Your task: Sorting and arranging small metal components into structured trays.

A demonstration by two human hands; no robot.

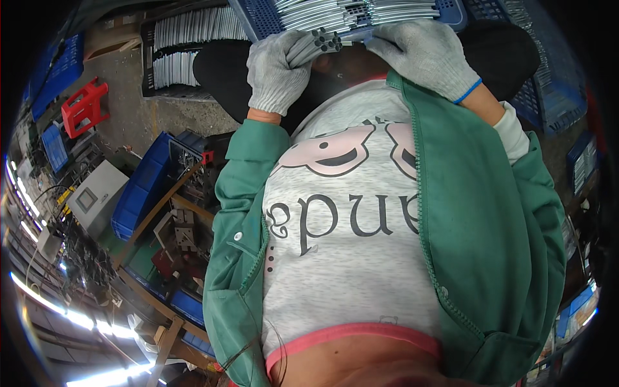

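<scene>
A bundle of several thin metal tubes [304, 51] sits in my gloved left hand [276, 74], its fingers wrapped round them and the open tube ends facing right. My gloved right hand [429, 59] is beside the near edge of a blue plastic crate [265, 22]. Its fingers are pressed together and point left at the tube ends. A short pale piece shows between its fingertips and the bundle; whether the hand grips it is unclear. Inside the crate, rows of shiny metal tubes [316, 14] lie side by side.
A black crate [147, 64] with upright rows of metal pieces stands at the left. Farther left are a red stool [85, 108] and a blue bin [143, 190]. Another blue crate [560, 97] stands at the right. My legs are under the front crate.
</scene>
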